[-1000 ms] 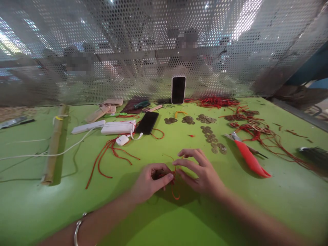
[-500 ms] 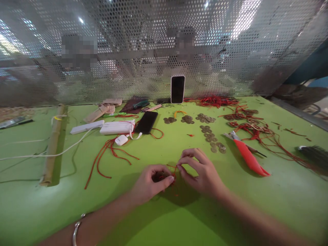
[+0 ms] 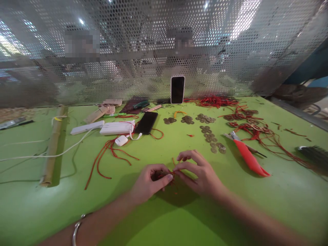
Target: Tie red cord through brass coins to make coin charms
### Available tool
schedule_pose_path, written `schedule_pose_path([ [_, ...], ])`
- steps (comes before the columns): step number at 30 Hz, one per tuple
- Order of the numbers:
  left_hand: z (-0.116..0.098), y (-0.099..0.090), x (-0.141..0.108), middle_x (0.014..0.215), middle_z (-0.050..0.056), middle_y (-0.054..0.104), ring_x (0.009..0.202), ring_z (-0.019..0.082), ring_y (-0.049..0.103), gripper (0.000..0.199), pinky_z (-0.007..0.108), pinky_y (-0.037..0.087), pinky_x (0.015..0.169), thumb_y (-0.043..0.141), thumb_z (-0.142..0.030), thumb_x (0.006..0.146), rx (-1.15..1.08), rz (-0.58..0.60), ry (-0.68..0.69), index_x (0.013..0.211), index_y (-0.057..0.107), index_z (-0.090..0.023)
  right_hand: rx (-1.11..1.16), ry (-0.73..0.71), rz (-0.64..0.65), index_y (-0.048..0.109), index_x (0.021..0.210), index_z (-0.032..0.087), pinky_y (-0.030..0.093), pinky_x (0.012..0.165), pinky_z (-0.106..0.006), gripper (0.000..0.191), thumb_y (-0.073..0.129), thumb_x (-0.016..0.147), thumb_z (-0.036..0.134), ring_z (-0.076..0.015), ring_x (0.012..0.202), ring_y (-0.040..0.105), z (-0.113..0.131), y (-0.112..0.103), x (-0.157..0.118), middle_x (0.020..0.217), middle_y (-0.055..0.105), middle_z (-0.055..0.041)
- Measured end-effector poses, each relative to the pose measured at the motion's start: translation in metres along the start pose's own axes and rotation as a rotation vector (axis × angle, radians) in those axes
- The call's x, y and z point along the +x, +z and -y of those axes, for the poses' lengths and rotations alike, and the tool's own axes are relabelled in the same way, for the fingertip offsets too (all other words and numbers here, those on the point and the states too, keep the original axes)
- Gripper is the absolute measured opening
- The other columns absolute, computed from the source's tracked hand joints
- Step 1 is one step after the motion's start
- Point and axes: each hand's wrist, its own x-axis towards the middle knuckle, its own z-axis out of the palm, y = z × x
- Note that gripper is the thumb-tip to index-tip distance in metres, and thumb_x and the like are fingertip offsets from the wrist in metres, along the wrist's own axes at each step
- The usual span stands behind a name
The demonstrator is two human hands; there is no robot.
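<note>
Low over the middle of the green table, my left hand (image 3: pixel 153 182) is closed, its thumb and fingers pinching a small bundle of red cord (image 3: pixel 173 173). Part of that bundle is hidden inside the curled fingers, and I cannot make out what else is in it. My right hand (image 3: pixel 198 172) meets it from the right, thumb and index finger pinched on the same red cord close to the left thumb tip. A short cord end sticks up between the two hands. Beyond them lie several piles of round holed coins (image 3: pixel 210 137).
Red-handled pliers or cutters (image 3: pixel 251 159) and coins tied with red cords (image 3: pixel 252 128) lie at right. A white-framed phone (image 3: pixel 177 89) stands against the perforated metal screen (image 3: pixel 143 68). At left are a black phone (image 3: pixel 147 122), a white power bank (image 3: pixel 116 127) and a bamboo stick (image 3: pixel 52 150).
My right fingertips have moved left and slightly down, closer to my left thumb. The cord end between them now points up. My left hand has barely moved.
</note>
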Motion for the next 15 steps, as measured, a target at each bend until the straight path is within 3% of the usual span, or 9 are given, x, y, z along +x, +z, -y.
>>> schedule_pose_path([
  [5, -0.0025, 0.0011, -0.0015, 0.059, -0.003, 0.051, 0.049, 0.006, 0.045, 0.023, 0.018, 0.034, 0.046, 0.063, -0.034, 0.077, 0.028, 0.022, -0.003, 0.069, 0.056, -0.014, 0.058, 0.049, -0.023, 0.062, 0.086, 0.020, 0.046, 0.073, -0.035, 0.009, 0.056, 0.082, 0.014, -0.0190, 0.087, 0.053, 0.0033, 0.0001, 0.0007, 0.095, 0.053, -0.0067],
  [12, -0.0020, 0.0029, -0.0060, 0.060, -0.001, 0.056, 0.049, 0.006, 0.047, 0.022, 0.016, 0.037, 0.047, 0.064, -0.033, 0.077, 0.081, 0.085, -0.055, 0.072, 0.061, -0.012, 0.099, 0.169, -0.161, 0.062, 0.083, 0.018, 0.046, 0.072, -0.031, 0.007, 0.056, 0.082, 0.013, -0.0175, 0.085, 0.054, 0.0001, 0.0001, 0.0027, 0.090, 0.052, -0.0061],
  [15, 0.0016, 0.0015, -0.0058, 0.060, -0.001, 0.056, 0.049, 0.006, 0.047, 0.022, 0.016, 0.038, 0.047, 0.064, -0.034, 0.077, 0.062, 0.069, -0.056, 0.072, 0.061, -0.012, 0.080, 0.183, -0.143, 0.062, 0.092, 0.019, 0.045, 0.078, -0.033, 0.013, 0.056, 0.082, 0.013, -0.0181, 0.091, 0.053, -0.0015, -0.0006, 0.0028, 0.096, 0.052, -0.0066],
])
